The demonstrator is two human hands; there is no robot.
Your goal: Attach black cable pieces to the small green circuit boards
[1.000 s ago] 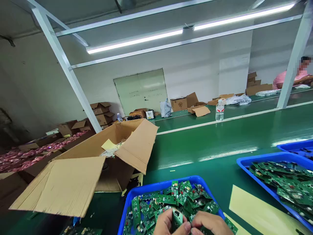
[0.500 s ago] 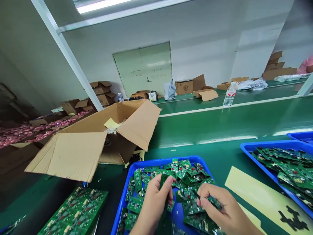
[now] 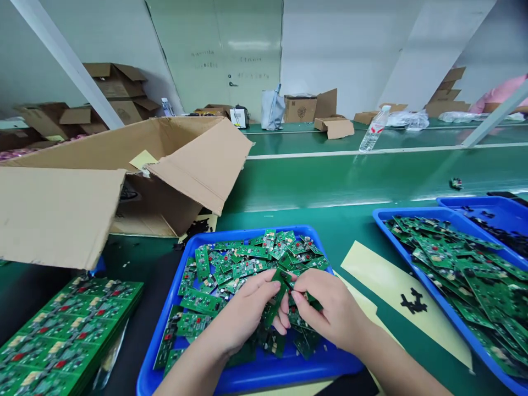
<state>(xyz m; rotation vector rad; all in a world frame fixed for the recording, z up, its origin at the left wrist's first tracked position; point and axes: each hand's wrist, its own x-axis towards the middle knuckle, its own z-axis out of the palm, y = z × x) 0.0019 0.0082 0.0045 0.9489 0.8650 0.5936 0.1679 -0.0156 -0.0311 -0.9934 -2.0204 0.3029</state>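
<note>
A blue tray (image 3: 169,308) in front of me is heaped with several small green circuit boards (image 3: 231,261). Both hands meet over its middle. My left hand (image 3: 243,316) is closed, with its thumb and fingers pinching a green circuit board (image 3: 273,305). Touching it from the right, my right hand (image 3: 330,311) is closed too, its fingertips pinching the top of that same board among the others.
An open cardboard box (image 3: 124,170) lies on its side at the left. A stack of green board panels (image 3: 61,335) sits at the lower left. Two more blue trays (image 3: 454,264) hold boards at the right, beside a yellow sheet (image 3: 383,275). A water bottle (image 3: 369,132) stands on the far belt.
The view has tipped down toward the tray. My hands, apart half a second ago, have come together over the tray on one board.
</note>
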